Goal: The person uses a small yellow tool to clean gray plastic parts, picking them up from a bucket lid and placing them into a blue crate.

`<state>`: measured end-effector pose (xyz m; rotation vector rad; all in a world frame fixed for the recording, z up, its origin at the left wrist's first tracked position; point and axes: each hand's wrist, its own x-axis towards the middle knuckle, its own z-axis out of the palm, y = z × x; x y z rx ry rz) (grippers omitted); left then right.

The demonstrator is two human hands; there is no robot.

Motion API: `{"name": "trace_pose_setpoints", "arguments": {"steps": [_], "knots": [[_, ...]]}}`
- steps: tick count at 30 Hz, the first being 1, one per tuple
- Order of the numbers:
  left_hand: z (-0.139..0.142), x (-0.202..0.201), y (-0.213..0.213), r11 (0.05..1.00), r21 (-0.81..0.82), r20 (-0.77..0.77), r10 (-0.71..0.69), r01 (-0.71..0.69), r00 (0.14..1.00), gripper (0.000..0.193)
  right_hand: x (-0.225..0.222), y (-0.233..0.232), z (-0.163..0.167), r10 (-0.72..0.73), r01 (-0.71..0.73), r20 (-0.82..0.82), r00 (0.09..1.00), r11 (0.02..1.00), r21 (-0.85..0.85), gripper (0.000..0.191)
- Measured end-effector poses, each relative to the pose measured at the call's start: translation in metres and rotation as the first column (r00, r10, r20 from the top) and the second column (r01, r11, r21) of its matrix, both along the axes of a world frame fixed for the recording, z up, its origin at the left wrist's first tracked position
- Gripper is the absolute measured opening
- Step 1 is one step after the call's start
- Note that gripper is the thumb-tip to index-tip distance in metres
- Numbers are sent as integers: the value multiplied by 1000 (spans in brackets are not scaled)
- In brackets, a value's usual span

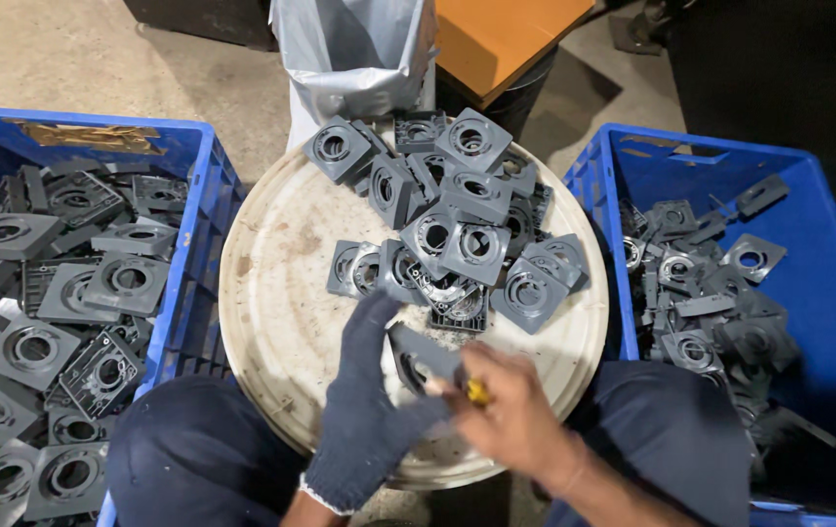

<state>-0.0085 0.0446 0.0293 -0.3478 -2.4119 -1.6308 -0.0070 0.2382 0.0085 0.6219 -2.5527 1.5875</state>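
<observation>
A blue crate (198,185) of grey square plastic plates sits left. Over the round cream lid (271,293), my knit-gloved left hand (369,410) grips one plate (423,356); my bare right hand (510,420) pinches a yellow-handled tool (476,392). A second crate (828,283) sits right.

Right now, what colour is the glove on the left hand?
Dark navy blue glove, with a white cuff edge; seen in the head view.

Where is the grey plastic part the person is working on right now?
In the head view, the grey plastic part is at bottom centre, held between the gloved left hand and the bare right hand, over the near edge of the round white tray.
</observation>
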Motion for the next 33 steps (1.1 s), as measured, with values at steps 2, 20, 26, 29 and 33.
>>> {"name": "trace_pose_setpoints", "arguments": {"steps": [2,20,26,29,33], "knots": [[6,1,1,953,-303,-298,-112,17,948,106,-8,7,-6,89,8,422,902,975,-222,23],[-7,3,4,960,130,343,-278,247,897,100,-14,17,25,157,-53,-232,960,915,400,68],[-11,7,1,959,146,350,-279,242,894,90,-9,6,16,120,63,-339,933,873,483,79],[-12,10,0,961,148,332,-270,233,904,88,-7,4,13,115,68,-332,936,869,491,76],[-14,7,-2,976,100,287,-215,194,934,90,-5,1,10,104,83,-357,928,879,470,69]]}}
